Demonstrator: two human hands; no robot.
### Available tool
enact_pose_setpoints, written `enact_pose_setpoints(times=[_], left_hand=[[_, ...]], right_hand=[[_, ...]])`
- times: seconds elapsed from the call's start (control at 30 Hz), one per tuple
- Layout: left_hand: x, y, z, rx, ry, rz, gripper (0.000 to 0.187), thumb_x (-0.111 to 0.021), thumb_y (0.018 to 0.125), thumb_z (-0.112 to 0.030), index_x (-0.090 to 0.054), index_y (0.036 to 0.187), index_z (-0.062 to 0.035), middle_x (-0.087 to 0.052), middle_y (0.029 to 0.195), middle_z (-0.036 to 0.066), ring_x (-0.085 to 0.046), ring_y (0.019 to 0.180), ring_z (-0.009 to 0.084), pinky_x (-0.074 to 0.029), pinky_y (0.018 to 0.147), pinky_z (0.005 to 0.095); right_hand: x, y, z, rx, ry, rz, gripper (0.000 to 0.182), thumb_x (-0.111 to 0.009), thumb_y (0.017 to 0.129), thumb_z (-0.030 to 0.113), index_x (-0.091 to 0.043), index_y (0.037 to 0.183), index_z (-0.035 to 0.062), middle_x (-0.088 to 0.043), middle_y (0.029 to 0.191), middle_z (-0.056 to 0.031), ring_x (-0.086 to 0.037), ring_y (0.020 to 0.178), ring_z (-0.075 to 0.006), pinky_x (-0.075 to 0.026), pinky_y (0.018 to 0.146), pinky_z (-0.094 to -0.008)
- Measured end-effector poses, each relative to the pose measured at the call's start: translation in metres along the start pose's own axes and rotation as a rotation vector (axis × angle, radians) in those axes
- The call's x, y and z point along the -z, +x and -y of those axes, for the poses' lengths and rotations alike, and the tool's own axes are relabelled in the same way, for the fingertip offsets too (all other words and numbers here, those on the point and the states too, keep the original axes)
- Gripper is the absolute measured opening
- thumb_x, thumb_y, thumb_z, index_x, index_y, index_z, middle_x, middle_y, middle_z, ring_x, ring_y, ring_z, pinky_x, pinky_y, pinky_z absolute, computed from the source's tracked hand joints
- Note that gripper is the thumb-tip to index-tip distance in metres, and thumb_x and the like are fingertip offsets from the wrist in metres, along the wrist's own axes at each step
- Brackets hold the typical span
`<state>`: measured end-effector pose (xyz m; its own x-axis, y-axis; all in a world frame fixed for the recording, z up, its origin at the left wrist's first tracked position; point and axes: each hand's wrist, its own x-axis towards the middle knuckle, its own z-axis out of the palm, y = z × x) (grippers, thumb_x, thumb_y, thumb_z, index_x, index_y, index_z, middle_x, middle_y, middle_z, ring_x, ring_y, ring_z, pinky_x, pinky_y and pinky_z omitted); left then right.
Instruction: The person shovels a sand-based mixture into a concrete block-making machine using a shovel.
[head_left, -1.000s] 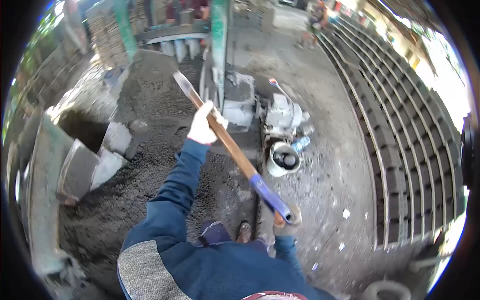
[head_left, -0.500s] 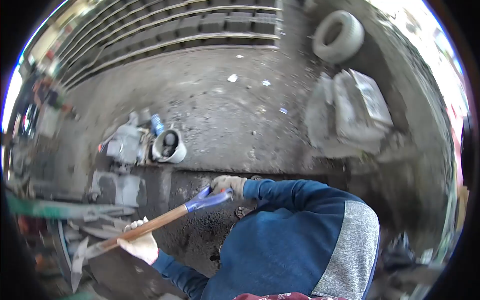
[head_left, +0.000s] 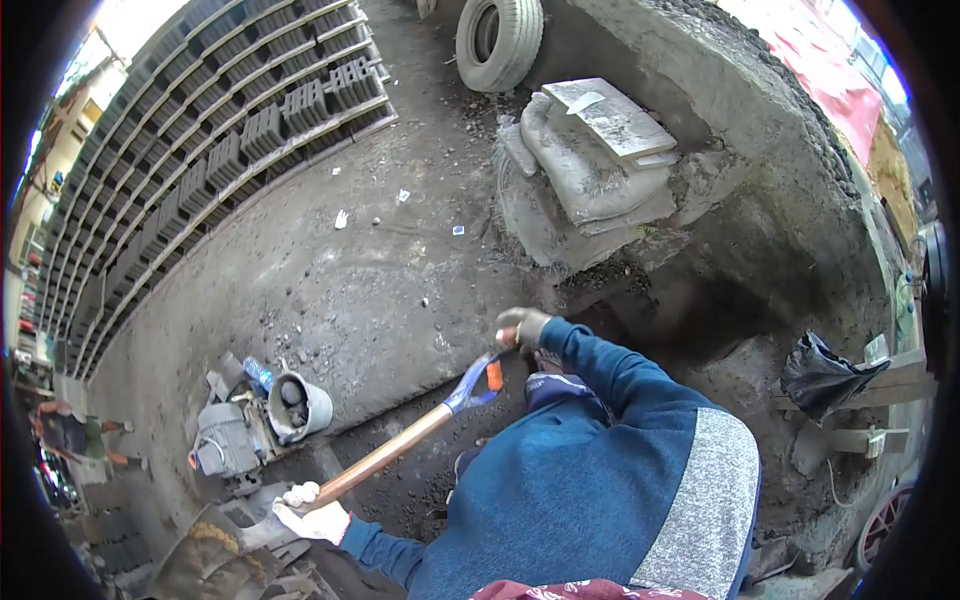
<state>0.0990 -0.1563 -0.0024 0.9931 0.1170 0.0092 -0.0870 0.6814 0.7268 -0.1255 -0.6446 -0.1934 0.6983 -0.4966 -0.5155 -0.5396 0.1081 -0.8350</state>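
My left hand (head_left: pixel 312 521), in a pale glove, is closed round the lower wooden shaft of a shovel (head_left: pixel 395 447), near its metal socket. The blade reaches to the lower left, where brown, dirty patches show on its surface. At the other end is a blue D-handle with an orange grip. My right hand (head_left: pixel 523 327), in a greyish glove with bare fingertips, is curled at the upper corner of that handle; most of the orange grip shows below it. Dark gritty ground lies beneath the shaft.
Near the shaft stand a bucket (head_left: pixel 303 408) and a grey motor (head_left: pixel 227 440). Stacked sacks with a board (head_left: pixel 610 120) and a tyre (head_left: pixel 500 45) lie ahead. Racks of blocks (head_left: pixel 225 160) line the left. A person (head_left: pixel 85 437) is at far left. A wall (head_left: pixel 680 75) bounds the right.
The view has turned to the right. The shovel's handle end has moved up and right, and more of its orange grip shows. The blade now lies lower left. My left hand keeps its hold.
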Motion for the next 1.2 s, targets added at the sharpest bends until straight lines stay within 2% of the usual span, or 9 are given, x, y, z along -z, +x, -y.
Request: enact_pose_setpoints(times=[0.1,0.23,0.43,0.63,0.7,0.87,0.97,1.07,1.2], left_hand=[[-0.022,0.016,0.037,0.048,0.08,-0.016,0.024,-0.059,0.096,-0.03,-0.054,0.083,-0.01,-0.051,0.065,0.001,-0.047,0.054,0.0148,-0.042,0.054,0.0325],[-0.067,0.012,0.093,-0.063,0.433,-0.123,0.023,-0.068,0.089,-0.026,-0.056,0.08,-0.0085,-0.054,0.063,0.003,-0.05,0.054,0.0153,-0.048,0.056,0.0376],[-0.129,-0.043,0.18,-0.088,0.768,-0.139,0.023,-0.075,0.078,-0.01,-0.055,0.09,-0.007,-0.052,0.066,0.004,-0.047,0.051,0.0138,-0.045,0.049,0.0328],[-0.208,-0.133,0.238,0.365,1.089,0.058,0.024,-0.072,0.08,0.007,-0.058,0.095,-0.005,-0.057,0.064,0.006,-0.054,0.047,0.0167,-0.049,0.044,0.0328],[-0.2,-0.147,0.261,0.715,1.138,0.005,0.021,-0.076,0.078,0.003,-0.06,0.088,-0.0065,-0.056,0.062,0.003,-0.052,0.047,0.0148,-0.046,0.044,0.0321],[-0.241,-0.202,0.293,0.842,1.245,0.04,0.021,-0.08,0.075,-0.011,-0.061,0.082,-0.0083,-0.056,0.061,0.001,-0.049,0.045,0.0139,-0.038,0.04,0.0329],[-0.247,-0.219,0.297,1.02,1.175,-0.041,0.024,-0.075,0.074,-0.011,-0.058,0.091,-0.0072,-0.05,0.058,0.001,-0.044,0.037,0.0136,-0.035,0.032,0.0303],[-0.232,-0.214,0.296,1.103,1.203,0.029,0.019,-0.082,0.077,-0.016,-0.068,0.085,-0.0063,-0.063,0.064,0.006,-0.061,0.055,0.0163,-0.05,0.049,0.0311],[-0.217,-0.214,0.296,1.016,1.185,0.035,0.015,-0.073,0.076,-0.01,-0.064,0.087,-0.0033,-0.057,0.058,0.006,-0.053,0.042,0.0169,-0.044,0.035,0.034]], right_hand=[[0.117,0.032,0.047,-0.006,0.374,-0.269,0.045,-0.081,0.08,0.021,-0.063,0.118,0.0042,-0.071,0.091,-0.0081,-0.067,0.082,-0.0206,-0.055,0.069,-0.0392],[0.284,0.14,0.068,0.358,-0.277,-0.851,0.042,-0.078,0.077,0.021,-0.064,0.113,0.0057,-0.071,0.087,-0.0117,-0.069,0.085,-0.0279,-0.054,0.077,-0.039],[0.458,0.261,0.135,0.156,-0.797,-0.933,0.049,-0.067,0.077,0.019,-0.058,0.124,0.011,-0.06,0.125,-0.0175,-0.058,0.115,-0.0359,-0.048,0.098,-0.043],[0.539,0.371,0.109,0.113,-1.095,-1.041,0.04,-0.046,0.096,0.03,-0.051,0.135,0.0277,-0.057,0.129,-0.0099,-0.059,0.115,-0.0305,-0.052,0.087,-0.0458],[0.553,0.391,0.116,-0.031,-1.019,-1.057,0.031,-0.044,0.098,0.03,-0.066,0.116,0.0183,-0.069,0.104,-0.0059,-0.067,0.096,-0.0304,-0.052,0.081,-0.0472],[0.558,0.404,0.125,-0.006,-1.23,-1.114,0.021,-0.053,0.092,0.023,-0.072,0.096,0.014,-0.071,0.092,-0.007,-0.07,0.086,-0.0265,-0.055,0.063,-0.0466],[0.579,0.429,0.102,0.184,-1.294,-1.146,0.018,-0.056,0.089,0.022,-0.072,0.094,0.0142,-0.069,0.095,-0.0093,-0.069,0.084,-0.0271,-0.056,0.057,-0.0447],[0.576,0.383,0.155,0.34,-1.607,-1.536,0.012,-0.056,0.087,0.021,-0.066,0.091,0.0159,-0.066,0.09,-0.0096,-0.067,0.083,-0.0283,-0.054,0.055,-0.043],[0.548,0.327,0.188,0.919,-0.799,-1.136,0.019,-0.06,0.092,0.02,-0.07,0.107,0.0114,-0.072,0.091,-0.0083,-0.069,0.075,-0.0226,-0.056,0.06,-0.0369]])
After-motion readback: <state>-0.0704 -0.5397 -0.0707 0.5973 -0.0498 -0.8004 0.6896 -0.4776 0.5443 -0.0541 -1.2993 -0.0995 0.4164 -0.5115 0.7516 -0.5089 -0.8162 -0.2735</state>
